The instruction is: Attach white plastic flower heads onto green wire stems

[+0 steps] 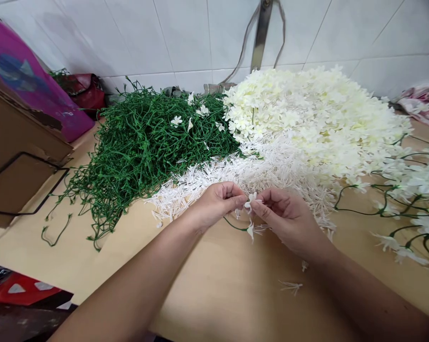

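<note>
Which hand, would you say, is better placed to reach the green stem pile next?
Probably the left hand: the green stem pile lies on its side; the right hand sits nearer the cream blossom heap. Both pinch a white flower.

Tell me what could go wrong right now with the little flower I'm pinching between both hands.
One: the small white flower, pinched only lightly by the left hand and right hand, could slip and get lost in the white spiky pile just behind. Two: the thin green stem hanging under it might snag or bend.
</note>
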A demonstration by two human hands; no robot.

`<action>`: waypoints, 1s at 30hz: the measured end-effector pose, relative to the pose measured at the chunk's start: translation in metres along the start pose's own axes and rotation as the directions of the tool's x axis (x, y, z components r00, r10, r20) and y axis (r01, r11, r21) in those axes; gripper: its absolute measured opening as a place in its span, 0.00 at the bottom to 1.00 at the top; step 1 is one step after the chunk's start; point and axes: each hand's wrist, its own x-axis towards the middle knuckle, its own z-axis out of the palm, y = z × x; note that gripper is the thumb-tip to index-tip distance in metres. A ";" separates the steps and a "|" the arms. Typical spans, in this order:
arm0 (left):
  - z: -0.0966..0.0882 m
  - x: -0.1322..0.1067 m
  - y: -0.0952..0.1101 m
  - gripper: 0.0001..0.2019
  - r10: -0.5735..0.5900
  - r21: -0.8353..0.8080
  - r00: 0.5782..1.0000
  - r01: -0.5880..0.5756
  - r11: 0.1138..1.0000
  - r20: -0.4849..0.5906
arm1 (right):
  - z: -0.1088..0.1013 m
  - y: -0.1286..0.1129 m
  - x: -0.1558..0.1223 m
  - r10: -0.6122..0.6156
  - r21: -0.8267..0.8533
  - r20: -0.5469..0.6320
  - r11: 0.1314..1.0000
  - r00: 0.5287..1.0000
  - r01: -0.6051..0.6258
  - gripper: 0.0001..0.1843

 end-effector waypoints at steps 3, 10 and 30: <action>0.001 -0.001 0.000 0.15 -0.006 -0.026 1.000 0.006 1.000 0.006 | -0.001 0.000 0.001 0.018 -0.001 0.030 1.000 0.999 -0.018 0.13; 0.006 -0.002 0.000 0.16 0.001 -0.020 1.000 -0.001 1.000 -0.008 | -0.002 -0.002 0.003 0.085 0.110 0.017 0.990 0.996 -0.086 0.14; 0.012 0.001 -0.007 0.10 0.050 0.028 0.996 -0.048 0.998 -0.070 | 0.005 0.002 0.005 0.038 0.027 -0.030 0.999 0.999 -0.037 0.15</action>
